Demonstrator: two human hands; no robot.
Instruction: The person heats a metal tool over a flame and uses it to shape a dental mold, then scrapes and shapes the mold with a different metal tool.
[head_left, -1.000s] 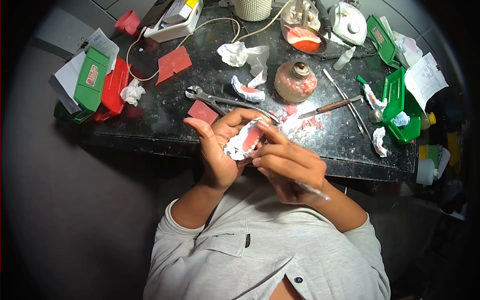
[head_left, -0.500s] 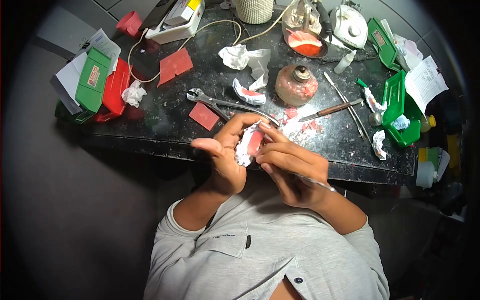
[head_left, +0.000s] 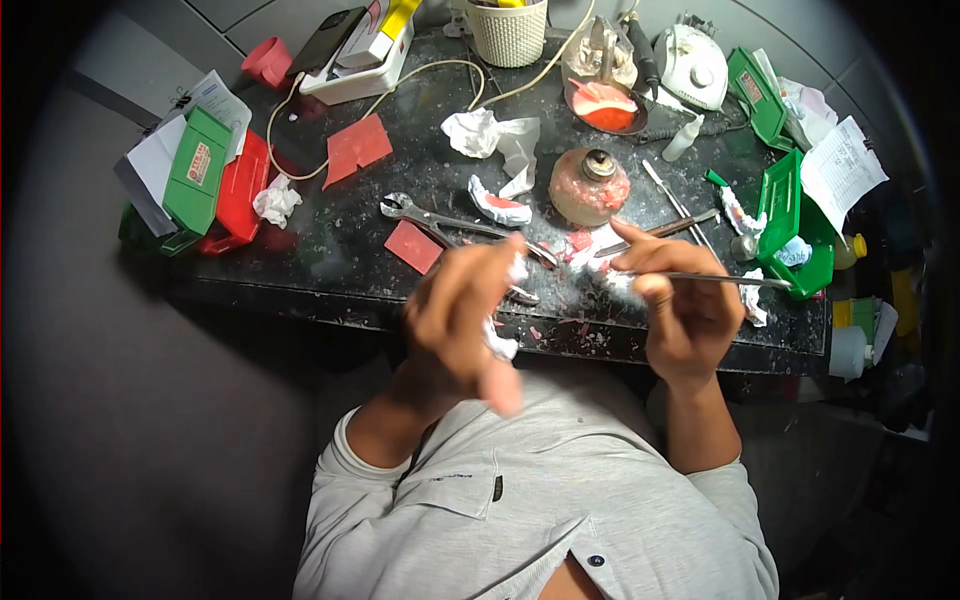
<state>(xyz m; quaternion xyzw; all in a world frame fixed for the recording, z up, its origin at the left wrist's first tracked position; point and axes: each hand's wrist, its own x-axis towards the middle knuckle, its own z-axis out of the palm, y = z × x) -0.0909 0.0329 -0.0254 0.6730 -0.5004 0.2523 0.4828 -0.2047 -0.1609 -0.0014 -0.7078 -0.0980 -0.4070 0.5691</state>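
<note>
Where the left of the frame darkens, a green box leans against a red box, and the print on its label is too small to read. Rightward lie a crumpled tissue, then a large red sheet and, below it, a smaller red sheet. Pliers stretch towards the centre, one handle partly covered by the left hand. That hand, smeared by motion blur at lower centre, is curled around a white piece; only bits of the piece show beside the fingers, most of it is hidden, and I cannot tell which way it faces. Just above, a white and pink piece lies in plain sight, left of a round burner. Right of centre, the right hand, well apart from the left, pinches a slim metal tool between thumb and fingers, nearly level; its inner end is hard to make out. Behind the raised forefinger, a wooden-handled knife is partly blocked. Further right, another white piece is partly covered by the tool, near an open green box.
</note>
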